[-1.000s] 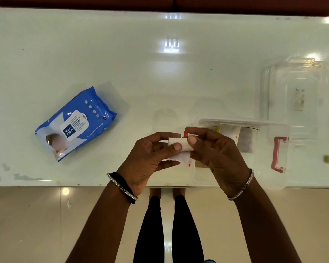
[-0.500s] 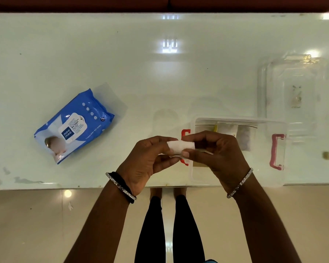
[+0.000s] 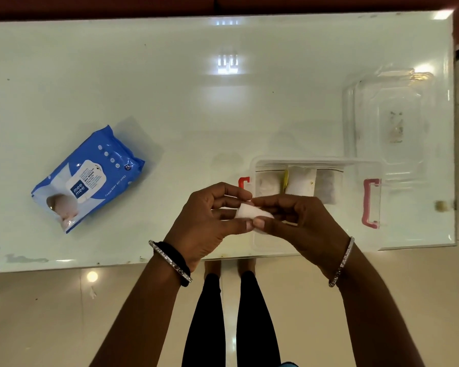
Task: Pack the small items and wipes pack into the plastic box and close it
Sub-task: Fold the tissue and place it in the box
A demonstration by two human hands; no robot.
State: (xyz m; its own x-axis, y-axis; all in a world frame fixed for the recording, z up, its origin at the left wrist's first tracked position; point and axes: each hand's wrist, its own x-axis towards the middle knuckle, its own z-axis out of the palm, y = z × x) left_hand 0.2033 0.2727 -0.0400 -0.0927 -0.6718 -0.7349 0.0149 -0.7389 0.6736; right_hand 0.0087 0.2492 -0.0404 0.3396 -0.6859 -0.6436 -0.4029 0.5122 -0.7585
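My left hand (image 3: 204, 223) and my right hand (image 3: 300, 221) together pinch a small white folded item (image 3: 249, 211) above the left end of the clear plastic box (image 3: 355, 165). The box sits open near the table's front edge, with red latches at both ends (image 3: 370, 203). Several small white packets and a yellow item (image 3: 301, 181) lie along its far side. The blue wipes pack (image 3: 88, 178) lies tilted on the table at the left, well away from both hands.
The clear lid (image 3: 390, 120) lies on the glass table (image 3: 196, 102) behind the box at the right. A small brownish object (image 3: 441, 205) sits near the table's right edge. My legs and the tiled floor show below the front edge.
The white item has been folded smaller and turned between my fingers. Both hands have stayed over the box's left end.
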